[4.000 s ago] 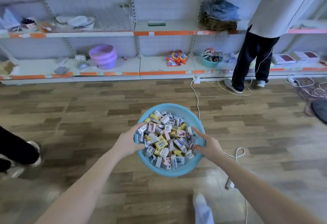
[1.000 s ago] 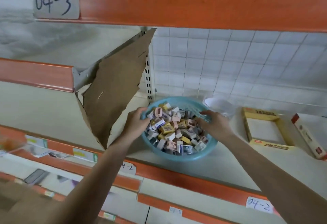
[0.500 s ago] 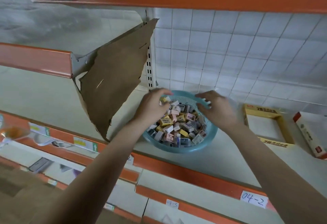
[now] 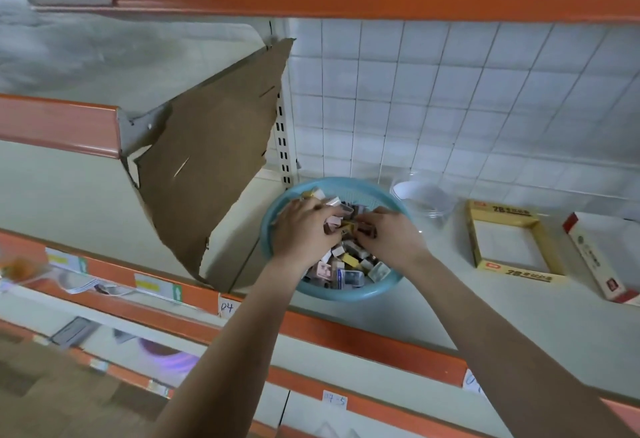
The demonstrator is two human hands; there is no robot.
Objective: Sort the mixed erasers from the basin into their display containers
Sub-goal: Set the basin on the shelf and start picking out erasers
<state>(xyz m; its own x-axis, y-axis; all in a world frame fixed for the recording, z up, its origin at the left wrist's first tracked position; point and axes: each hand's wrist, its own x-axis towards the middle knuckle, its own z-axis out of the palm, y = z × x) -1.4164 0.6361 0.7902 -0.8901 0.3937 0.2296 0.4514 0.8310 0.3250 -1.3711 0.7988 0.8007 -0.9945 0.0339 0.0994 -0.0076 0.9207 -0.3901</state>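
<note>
The basin (image 4: 267, 229) now stands on the shelf (image 4: 450, 302), close to the tiled back wall, with a torn sheet of cardboard (image 4: 207, 167) leaning just to its left. A moment ago both hands were at its rim. They have since let go and come together over the heap of erasers (image 4: 346, 264) inside, so carrying is over and picking has begun. The left hand (image 4: 304, 229) lies across the far left of the pile with its fingers bent down among the pieces, and I cannot tell whether it holds any. The right hand (image 4: 391, 236) has its fingertips drawn together at the middle of the heap, apparently pinching a small dark eraser or two, though the blur leaves some doubt. The erasers are all in the basin, still mixed in colour and kind. The places meant for them sit to the right and show none yet: a clear round container (image 4: 424, 200) just beside the basin's far rim, an open yellow display box (image 4: 516, 273) further along, and a white and red box (image 4: 595, 257) beyond it. I judge the sorting to be at its very start. The next move calls for lifting out one kind and carrying it rightward to the matching container without dragging its neighbours over the rim.
</note>
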